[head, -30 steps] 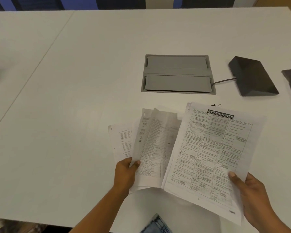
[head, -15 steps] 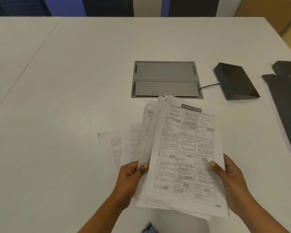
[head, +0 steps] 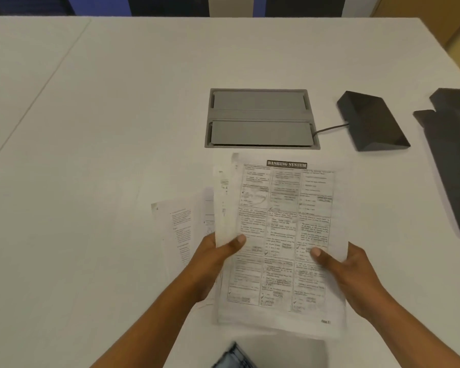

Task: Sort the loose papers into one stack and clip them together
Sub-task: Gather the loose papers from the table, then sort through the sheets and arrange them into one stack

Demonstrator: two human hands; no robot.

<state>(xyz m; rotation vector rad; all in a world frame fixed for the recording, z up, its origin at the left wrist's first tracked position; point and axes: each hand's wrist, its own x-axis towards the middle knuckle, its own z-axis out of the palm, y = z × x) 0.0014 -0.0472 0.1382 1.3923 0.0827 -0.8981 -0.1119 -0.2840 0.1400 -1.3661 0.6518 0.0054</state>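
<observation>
Both hands hold the papers [head: 282, 235] above the near counter [head: 91, 155]. The left hand [head: 213, 261] has its fingers clamped on the left edge, the right hand [head: 351, 277] on the right edge, thumbs on top. More sheets [head: 178, 229] fan out left.

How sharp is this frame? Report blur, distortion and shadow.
Head view: the top sheet is motion-smeared, its header barely legible; the left hand and right hand are soft too. Wide-angle bend curves the table edges. Lighting is even; the sheets throw a soft shadow below their lower edge.
</observation>
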